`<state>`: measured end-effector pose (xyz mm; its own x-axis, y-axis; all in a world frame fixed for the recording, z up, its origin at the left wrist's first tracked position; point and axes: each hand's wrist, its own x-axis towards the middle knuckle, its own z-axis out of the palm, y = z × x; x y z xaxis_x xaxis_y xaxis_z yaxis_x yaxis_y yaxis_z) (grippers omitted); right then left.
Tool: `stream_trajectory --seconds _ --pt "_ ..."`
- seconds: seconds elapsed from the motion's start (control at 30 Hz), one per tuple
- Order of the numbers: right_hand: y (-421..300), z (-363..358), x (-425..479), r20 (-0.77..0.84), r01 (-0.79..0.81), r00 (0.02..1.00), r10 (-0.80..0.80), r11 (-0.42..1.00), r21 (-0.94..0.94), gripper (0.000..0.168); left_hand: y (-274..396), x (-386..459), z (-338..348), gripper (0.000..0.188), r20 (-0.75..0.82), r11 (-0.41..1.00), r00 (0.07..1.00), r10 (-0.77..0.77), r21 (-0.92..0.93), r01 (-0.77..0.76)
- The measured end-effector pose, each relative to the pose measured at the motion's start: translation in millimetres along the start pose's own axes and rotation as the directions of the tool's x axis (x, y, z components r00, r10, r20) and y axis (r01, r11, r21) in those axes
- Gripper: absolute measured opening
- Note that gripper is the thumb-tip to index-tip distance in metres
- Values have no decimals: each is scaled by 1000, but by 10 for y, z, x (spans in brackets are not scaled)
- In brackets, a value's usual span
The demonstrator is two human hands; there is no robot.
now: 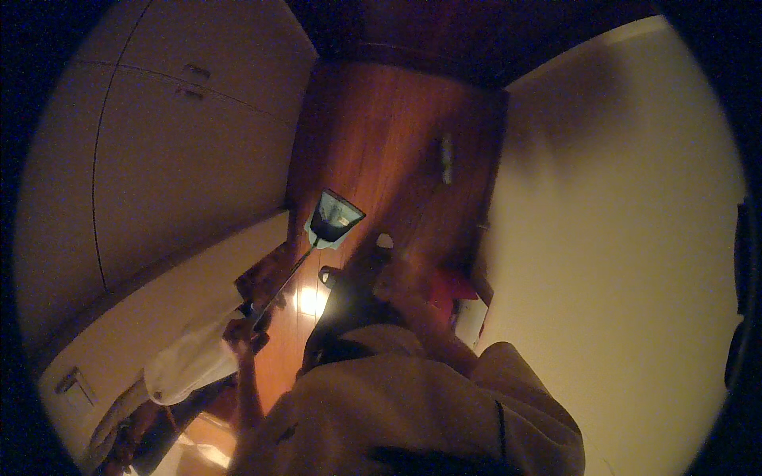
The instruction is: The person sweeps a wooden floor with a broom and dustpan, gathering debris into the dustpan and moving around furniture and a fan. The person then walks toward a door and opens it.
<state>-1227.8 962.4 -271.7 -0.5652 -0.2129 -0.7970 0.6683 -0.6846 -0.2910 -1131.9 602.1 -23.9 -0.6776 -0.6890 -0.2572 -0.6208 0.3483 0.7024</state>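
My left hand [241, 334], at the lower left, is closed around the upper end of a long thin handle. The handle runs down to a dustpan [336, 217] over the wooden floor [381, 119], with a pale green piece showing behind its dark pan. My right hand [396, 288] is blurred and dark in front of my legs, and its grip cannot be made out. A pale, narrow, blurred object [447, 159] lies or moves over the floor further ahead; what it is cannot be told.
Cabinet doors [196, 154] stand along the left and a pale wall [607, 238] along the right. Below the doors hangs a whitish cloth or bag [190, 363]. A red object [446, 291] and a white box-like thing [471, 320] are close by the right wall.
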Motion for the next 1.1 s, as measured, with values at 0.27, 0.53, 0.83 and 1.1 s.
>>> stream_trajectory --seconds 0.27,0.53,0.83,1.1 --pt "-2067 -590 401 -203 0 956 -211 693 -721 19 1042 239 121 24 98 990 995 -20 141 6" --pt "-2715 -496 690 -156 -26 941 -299 395 -918 21 736 340 -4 40 119 996 993 9 88 -20" --pt "-1159 -629 -318 -117 -101 993 -8 444 -890 23 946 191 179 27 -37 954 996 79 293 -65" --pt "-864 -533 -747 -95 -168 978 184 435 -884 25 670 387 149 11 -39 977 998 57 208 -47"
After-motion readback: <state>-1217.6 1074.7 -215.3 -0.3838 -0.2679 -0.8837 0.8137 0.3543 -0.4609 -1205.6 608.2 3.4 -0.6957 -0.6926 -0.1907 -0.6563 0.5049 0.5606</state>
